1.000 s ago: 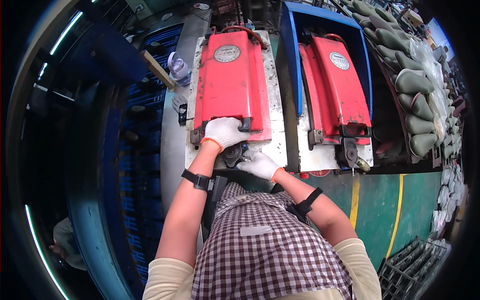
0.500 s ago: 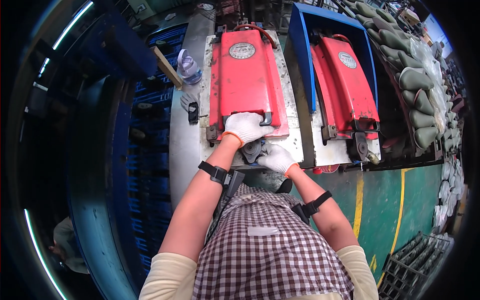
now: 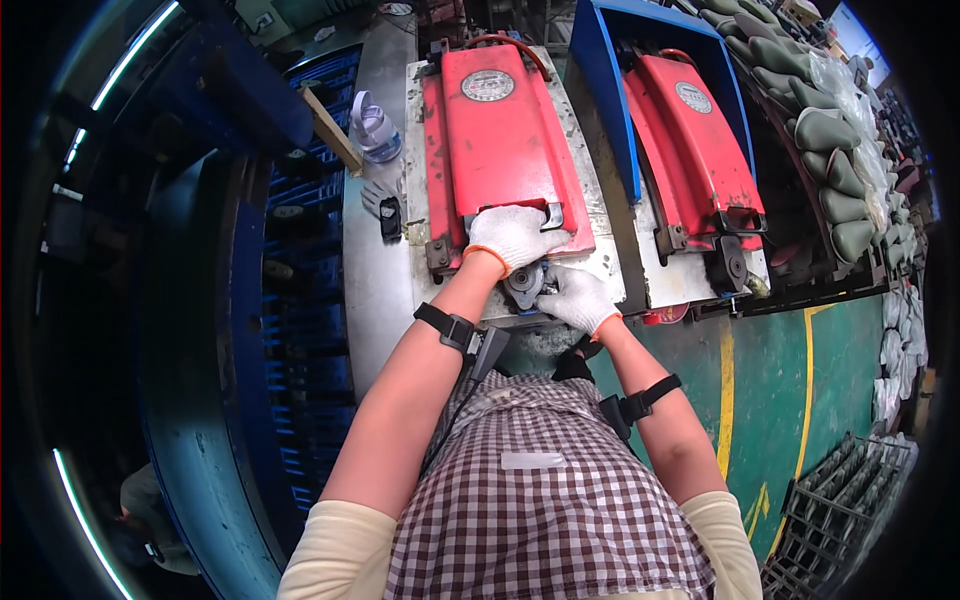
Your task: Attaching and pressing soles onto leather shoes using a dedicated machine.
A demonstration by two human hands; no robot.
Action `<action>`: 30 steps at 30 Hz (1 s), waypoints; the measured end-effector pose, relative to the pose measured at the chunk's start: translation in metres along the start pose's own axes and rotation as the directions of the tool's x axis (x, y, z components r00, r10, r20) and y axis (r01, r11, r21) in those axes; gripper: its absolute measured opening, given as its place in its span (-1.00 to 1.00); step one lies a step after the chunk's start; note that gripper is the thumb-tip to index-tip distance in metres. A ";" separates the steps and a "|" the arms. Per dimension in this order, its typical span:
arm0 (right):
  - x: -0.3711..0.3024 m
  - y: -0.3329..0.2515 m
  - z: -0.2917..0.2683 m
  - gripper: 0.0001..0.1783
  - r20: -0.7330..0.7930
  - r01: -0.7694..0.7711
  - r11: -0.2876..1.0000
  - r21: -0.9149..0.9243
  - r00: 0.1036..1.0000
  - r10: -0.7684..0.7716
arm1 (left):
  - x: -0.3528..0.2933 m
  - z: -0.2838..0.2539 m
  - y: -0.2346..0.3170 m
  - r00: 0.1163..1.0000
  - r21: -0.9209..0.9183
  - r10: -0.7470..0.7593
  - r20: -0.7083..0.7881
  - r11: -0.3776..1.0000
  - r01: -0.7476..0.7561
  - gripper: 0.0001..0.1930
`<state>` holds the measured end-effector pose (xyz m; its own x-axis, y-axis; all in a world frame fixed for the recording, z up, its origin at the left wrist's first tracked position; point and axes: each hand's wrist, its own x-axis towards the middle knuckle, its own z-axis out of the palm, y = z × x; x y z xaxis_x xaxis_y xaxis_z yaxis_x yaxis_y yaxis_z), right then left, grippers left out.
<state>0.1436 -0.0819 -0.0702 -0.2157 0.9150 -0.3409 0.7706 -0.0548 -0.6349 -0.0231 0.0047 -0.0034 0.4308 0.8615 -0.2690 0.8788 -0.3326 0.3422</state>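
Two hands work at the near edge of the metal plate (image 3: pixel 607 264), both gloved. The right hand (image 3: pixel 578 300) has its fingertips against the right side of the latch (image 3: pixel 525 293); whether they pinch it, I cannot tell. The left hand (image 3: pixel 511 238) wraps the black handle (image 3: pixel 553 216), probably to steady the red cover (image 3: pixel 500 150) while the other deals with the latch. The cover lies along the plate, its handle toward the person, presumably for easy reach; the hose (image 3: pixel 522 46) arches at the far end, likely kept out of the hands' way. Along the right edge of the grey surface (image 3: pixel 373 300), a black object (image 3: pixel 391 217), a glove (image 3: pixel 376 198) and, farther off, a bottle (image 3: pixel 377 137) stand apart from the cover.
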 end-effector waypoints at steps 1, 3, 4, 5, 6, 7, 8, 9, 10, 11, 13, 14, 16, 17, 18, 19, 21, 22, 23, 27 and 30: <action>-0.001 -0.002 -0.001 -0.50 0.003 -0.001 1.000 -0.011 1.000 0.001 | 0.000 -0.001 0.000 1.000 0.001 0.001 0.008 1.000 -0.001 -0.25; -0.001 -0.003 -0.002 -0.50 0.006 0.000 1.000 -0.026 1.000 0.000 | 0.000 0.001 -0.001 1.000 0.001 0.009 -0.008 1.000 -0.009 -0.25; -0.002 -0.004 -0.002 -0.50 0.011 -0.007 1.000 -0.008 1.000 0.007 | 0.000 0.002 -0.002 1.000 0.003 0.016 -0.023 1.000 -0.016 -0.24; -0.002 -0.004 -0.003 -0.50 0.016 -0.014 1.000 0.009 1.000 0.014 | 0.001 0.004 -0.003 1.000 0.002 0.016 -0.026 1.000 -0.016 -0.24; -0.002 -0.003 -0.001 -0.50 0.013 -0.015 1.000 0.009 1.000 0.015 | 0.001 0.005 -0.004 1.000 0.002 0.017 -0.024 1.000 -0.017 -0.24; -0.001 -0.001 0.000 -0.50 0.008 -0.017 1.000 0.001 1.000 0.017 | 0.001 0.006 -0.004 1.000 0.002 0.019 -0.023 1.000 -0.019 -0.24; 0.000 0.001 0.001 -0.50 0.002 -0.019 1.000 -0.007 1.000 0.019 | 0.002 0.006 -0.003 0.999 0.004 0.022 -0.024 1.000 -0.022 -0.24; -0.001 -0.001 0.000 -0.50 0.001 -0.017 1.000 -0.007 1.000 0.017 | 0.002 0.006 -0.004 0.999 0.008 0.019 -0.026 1.000 -0.019 -0.25; -0.003 -0.002 -0.001 -0.50 -0.002 -0.006 1.000 -0.008 1.000 0.006 | 0.002 0.005 -0.004 0.999 0.012 0.016 -0.029 1.000 -0.015 -0.26; -0.003 -0.004 -0.002 -0.50 -0.006 0.006 1.000 -0.010 1.000 -0.006 | 0.000 0.005 -0.005 0.999 0.013 0.015 -0.031 1.000 -0.015 -0.26; -0.002 -0.003 -0.002 -0.49 -0.001 0.000 1.000 -0.017 1.000 0.000 | 0.001 0.002 -0.003 1.000 -0.033 -0.002 0.001 0.999 0.002 -0.26; -0.002 -0.003 -0.002 -0.49 0.008 -0.007 1.000 -0.021 1.000 0.007 | 0.001 0.001 -0.001 1.000 -0.034 -0.004 0.003 0.999 0.005 -0.27; -0.002 -0.002 -0.002 -0.49 -0.002 0.002 1.000 -0.030 1.000 -0.002 | -0.001 -0.001 0.001 1.000 -0.025 -0.010 0.002 1.000 0.011 -0.26; -0.003 -0.002 -0.002 -0.49 -0.008 0.005 0.999 -0.036 1.000 -0.005 | -0.001 -0.002 0.002 1.000 -0.016 -0.015 0.007 1.000 0.016 -0.26; -0.003 -0.001 -0.002 -0.49 -0.006 0.007 0.999 -0.041 1.000 -0.007 | -0.001 -0.001 0.001 1.000 -0.013 -0.012 -0.002 1.000 0.012 -0.25; -0.003 -0.001 -0.001 -0.49 -0.007 0.011 0.999 -0.044 1.000 -0.011 | -0.001 -0.001 0.001 1.000 -0.013 -0.014 -0.006 1.000 0.014 -0.25; -0.003 -0.001 0.000 -0.49 -0.015 0.025 0.999 -0.021 1.000 -0.025 | -0.001 0.000 -0.001 1.000 0.002 -0.003 0.002 1.000 0.003 -0.24; -0.003 -0.001 0.000 -0.49 -0.008 0.022 0.999 -0.023 1.000 -0.022 | -0.002 0.000 -0.001 1.000 -0.009 -0.002 -0.005 1.000 0.002 -0.24; -0.002 -0.001 0.000 -0.49 -0.008 0.023 0.999 -0.024 1.000 -0.023 | -0.002 0.000 -0.001 1.000 -0.009 -0.003 -0.006 1.000 0.003 -0.24; -0.001 -0.001 -0.001 -0.49 0.000 0.016 0.999 -0.038 1.000 -0.016 | -0.001 -0.001 0.000 1.000 -0.004 -0.007 0.004 1.000 0.007 -0.24; -0.001 0.001 0.000 -0.48 -0.006 0.029 0.999 -0.034 1.000 -0.029 | 0.000 0.000 0.000 1.000 0.004 -0.010 0.010 1.000 0.010 -0.24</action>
<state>0.1445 -0.0827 -0.0703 -0.2343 0.9187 -0.3180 0.7843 -0.0147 -0.6202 -0.0230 0.0049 -0.0034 0.4243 0.8606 -0.2816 0.8838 -0.3259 0.3357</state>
